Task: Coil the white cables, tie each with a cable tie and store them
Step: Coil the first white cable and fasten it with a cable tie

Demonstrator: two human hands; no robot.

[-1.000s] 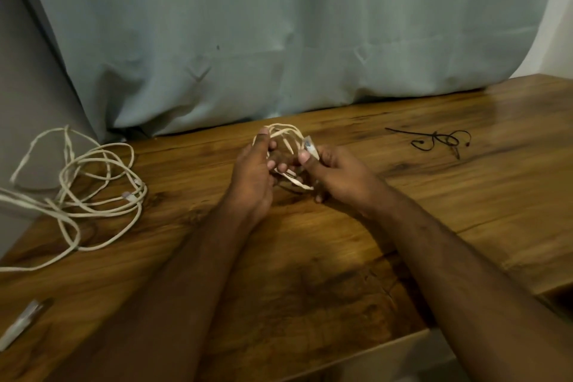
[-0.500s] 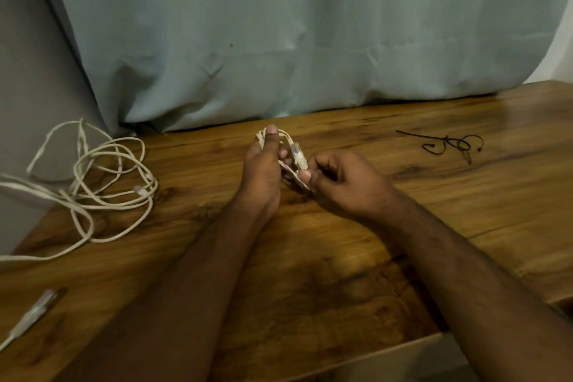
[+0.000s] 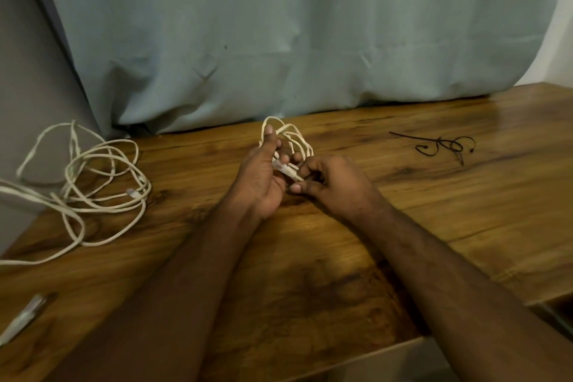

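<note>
Head view: both forearms reach forward over the wooden desk (image 3: 341, 257) and meet near its middle. The left hand (image 3: 260, 178) holds a small white cable coil (image 3: 290, 139) upright, thumb raised along its loops. The right hand (image 3: 333, 184) has its fingers (image 3: 299, 187) curled, pinching the cable's plug end (image 3: 286, 169). A loose white cable (image 3: 102, 186) sprawls at the desk's left edge. A black tie (image 3: 440, 146) lies well apart to the right, before the curtain (image 3: 279, 34).

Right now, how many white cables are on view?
2, possibly 3. One small coil held in both hands at the table's centre; one loose tangle at the left edge. A connector end at bottom left may belong to either the tangle or a third.
</note>
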